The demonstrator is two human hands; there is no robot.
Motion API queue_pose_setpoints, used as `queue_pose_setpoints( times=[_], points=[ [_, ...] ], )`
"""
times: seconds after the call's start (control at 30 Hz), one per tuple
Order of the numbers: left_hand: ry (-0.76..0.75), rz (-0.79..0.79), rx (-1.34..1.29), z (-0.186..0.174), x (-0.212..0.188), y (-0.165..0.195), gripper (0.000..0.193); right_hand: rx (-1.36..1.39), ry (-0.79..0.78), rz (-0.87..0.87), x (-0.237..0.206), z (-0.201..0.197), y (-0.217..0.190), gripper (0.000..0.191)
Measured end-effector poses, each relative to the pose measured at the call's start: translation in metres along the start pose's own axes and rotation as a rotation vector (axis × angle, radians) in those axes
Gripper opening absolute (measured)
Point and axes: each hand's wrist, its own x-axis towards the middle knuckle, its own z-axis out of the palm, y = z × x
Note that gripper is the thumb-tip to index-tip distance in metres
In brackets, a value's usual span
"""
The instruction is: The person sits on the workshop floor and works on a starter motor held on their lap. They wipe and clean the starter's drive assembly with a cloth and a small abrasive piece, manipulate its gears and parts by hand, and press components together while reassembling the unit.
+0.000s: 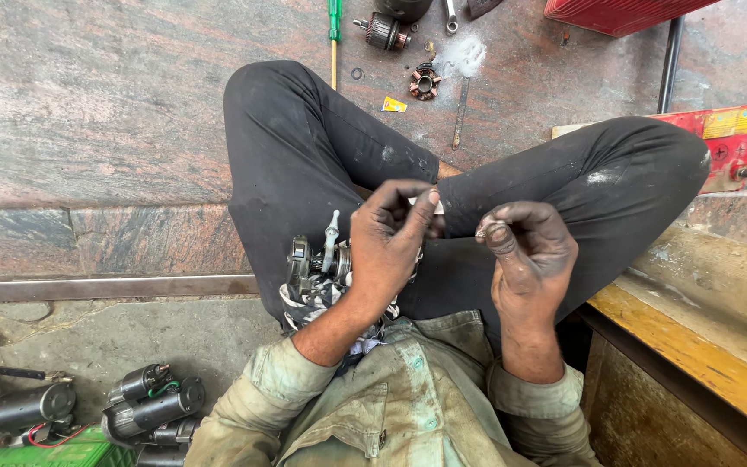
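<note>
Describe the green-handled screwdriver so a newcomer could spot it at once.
Start at the person's raised knee on the stone floor. Just beyond it lies the screwdriver, pointing at the knee. Unlike the dark metal parts beside it, it has a bright green handle.

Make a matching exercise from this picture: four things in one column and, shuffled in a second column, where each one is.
Things:
1. screwdriver
2. small ring
3. metal part on a rag
4. starter motors

Places:
A. on the person's lap, beside the left hand
B. pinched in the fingertips of the right hand
C. on the stone floor beyond the knees, green handle pointing away
D. on the ground at the lower left of the view

Pairs: 1-C, 2-B, 3-A, 4-D
</note>
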Motion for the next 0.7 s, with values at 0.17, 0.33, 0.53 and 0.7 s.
queue_pose_setpoints(
  times=[0.17, 0.33, 0.53, 0.7],
  points=[
    [0.104, 0.551, 0.459, 0.000, 0.006, 0.042, 0.046, 0.028, 0.002, 0.124, 0.006, 0.000, -0.005, 0.026],
    [-0.024, 0.630, 0.812, -0.008, 0.002, 0.074, 0.044, -0.178, -0.085, 0.211, 0.009, 0.011, -0.020, 0.040],
    [-0.223, 0.323, 0.752, -0.019, -0.005, 0.064, 0.019, -0.308, -0.229, 0.181, 0.015, 0.020, -0.032, 0.053],
    [-0.241, 0.189, 0.470, -0.027, -0.006, 0.048, 0.015, -0.349, -0.233, 0.187, 0.017, 0.019, -0.031, 0.046]
  ],
)
